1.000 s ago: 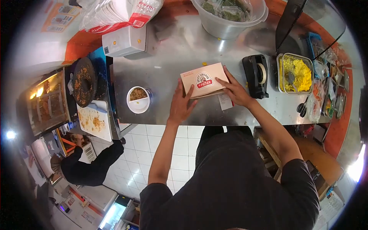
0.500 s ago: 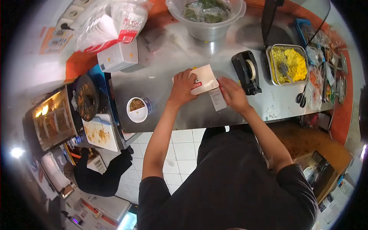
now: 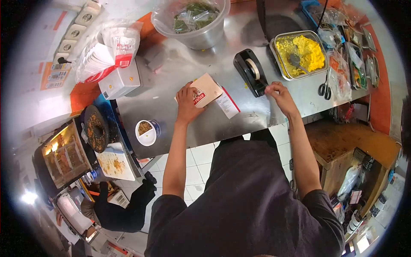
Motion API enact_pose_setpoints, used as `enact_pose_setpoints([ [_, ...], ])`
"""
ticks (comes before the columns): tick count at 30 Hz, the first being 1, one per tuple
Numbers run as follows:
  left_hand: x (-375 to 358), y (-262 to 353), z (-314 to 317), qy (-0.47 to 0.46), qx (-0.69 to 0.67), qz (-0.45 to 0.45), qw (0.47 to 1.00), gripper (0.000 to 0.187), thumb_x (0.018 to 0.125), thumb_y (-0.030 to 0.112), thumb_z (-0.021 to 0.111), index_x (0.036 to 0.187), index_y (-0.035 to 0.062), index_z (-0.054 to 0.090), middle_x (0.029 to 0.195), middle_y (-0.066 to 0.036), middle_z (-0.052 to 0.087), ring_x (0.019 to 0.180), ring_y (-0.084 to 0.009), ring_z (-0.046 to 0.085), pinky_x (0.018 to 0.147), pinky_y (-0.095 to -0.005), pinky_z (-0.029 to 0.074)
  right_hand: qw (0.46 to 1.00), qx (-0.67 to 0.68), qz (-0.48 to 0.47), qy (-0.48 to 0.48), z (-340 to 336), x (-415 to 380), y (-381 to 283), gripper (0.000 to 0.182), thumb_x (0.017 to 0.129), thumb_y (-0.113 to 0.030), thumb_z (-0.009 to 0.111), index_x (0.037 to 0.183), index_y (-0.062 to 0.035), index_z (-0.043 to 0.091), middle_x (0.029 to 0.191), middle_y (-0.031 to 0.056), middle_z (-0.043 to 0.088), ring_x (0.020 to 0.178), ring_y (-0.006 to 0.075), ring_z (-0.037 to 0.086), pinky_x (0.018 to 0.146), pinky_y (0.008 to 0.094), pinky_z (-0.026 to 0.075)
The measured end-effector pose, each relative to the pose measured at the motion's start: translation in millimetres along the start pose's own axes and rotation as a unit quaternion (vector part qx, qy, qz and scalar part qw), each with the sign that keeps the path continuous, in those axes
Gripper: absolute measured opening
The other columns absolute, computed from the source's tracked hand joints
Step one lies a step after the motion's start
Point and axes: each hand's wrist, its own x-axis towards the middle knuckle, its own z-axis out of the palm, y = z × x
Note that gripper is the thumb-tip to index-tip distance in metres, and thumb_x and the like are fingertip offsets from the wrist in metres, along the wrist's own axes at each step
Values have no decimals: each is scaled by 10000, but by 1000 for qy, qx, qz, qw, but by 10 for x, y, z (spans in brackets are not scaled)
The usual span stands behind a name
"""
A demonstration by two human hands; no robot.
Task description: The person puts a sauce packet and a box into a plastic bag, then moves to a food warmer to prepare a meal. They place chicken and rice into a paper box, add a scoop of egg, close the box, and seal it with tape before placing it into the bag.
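My left hand point(image 3: 188, 105) lies over the left side of a small cardboard box point(image 3: 209, 88) with a red printed label, its fingers gripping it against the steel table. A white paper slip point(image 3: 227, 103) with a red edge sticks out at the box's right side. My right hand point(image 3: 280, 96) is at the front end of a black tape dispenser point(image 3: 250, 75), thumb and fingers pinched together on the end of the tape. The tape itself is too thin to make out clearly.
A round cup point(image 3: 147, 133) with food stands left on the steel table point(image 3: 205, 132). Behind are a clear tub point(image 3: 192, 36) of greens and a white box point(image 3: 121, 81). A yellow food container point(image 3: 299, 55) and scissors point(image 3: 325, 89) lie right. Another person point(image 3: 122, 210) bends at lower left.
My right hand has left the box and paper slip and moved right to the tape dispenser. My left hand stays on the box. The camera view has shifted.
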Motion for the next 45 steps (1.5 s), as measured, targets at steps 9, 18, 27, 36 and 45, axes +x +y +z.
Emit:
enact_pose_setpoints([
  [9, -129, 88, 102, 38, 16, -22, 999, 668, 541, 226, 870, 1078, 116, 488, 1389, -153, 448, 1263, -365, 408, 1060, -506, 276, 888, -439, -65, 119, 88, -300, 548, 216, 889, -214, 671, 902, -4, 723, 873, 185, 621, 795, 254, 607, 748, 373, 488],
  [18, -284, 120, 348, 114, 13, -40, 993, 674, 587, 222, 849, 1134, 117, 471, 1431, -200, 367, 1316, -388, 345, 1054, -541, 253, 984, -21, -52, -170, 1660, -155, -271, 242, 906, -229, 644, 896, -4, 732, 798, 107, 707, 760, 155, 637, 734, 315, 493],
  [27, -314, 74, 271, 62, -11, -58, 996, 724, 561, 166, 850, 1165, 128, 451, 1458, -196, 341, 1382, -386, 285, 1112, -541, 191, 979, -94, -8, -183, 1976, 198, 196, 316, 887, -321, 709, 825, -13, 747, 687, 43, 647, 625, 134, 543, 617, 319, 456],
  [36, -298, 94, 240, 64, -11, -35, 997, 760, 558, 258, 892, 1168, 145, 454, 1437, -186, 372, 1369, -373, 312, 1091, -535, 213, 920, -385, -74, -22, 1854, 111, 67, 246, 830, -239, 712, 962, -32, 702, 934, 197, 682, 862, 348, 672, 815, 449, 526],
  [45, -352, 146, 258, 75, -16, -35, 996, 724, 602, 315, 881, 1185, 125, 496, 1435, -186, 383, 1343, -364, 339, 1098, -518, 202, 929, -363, -18, -72, 1337, 105, 341, 243, 840, -143, 616, 1008, 31, 645, 995, 257, 674, 977, 419, 645, 869, 476, 506],
])
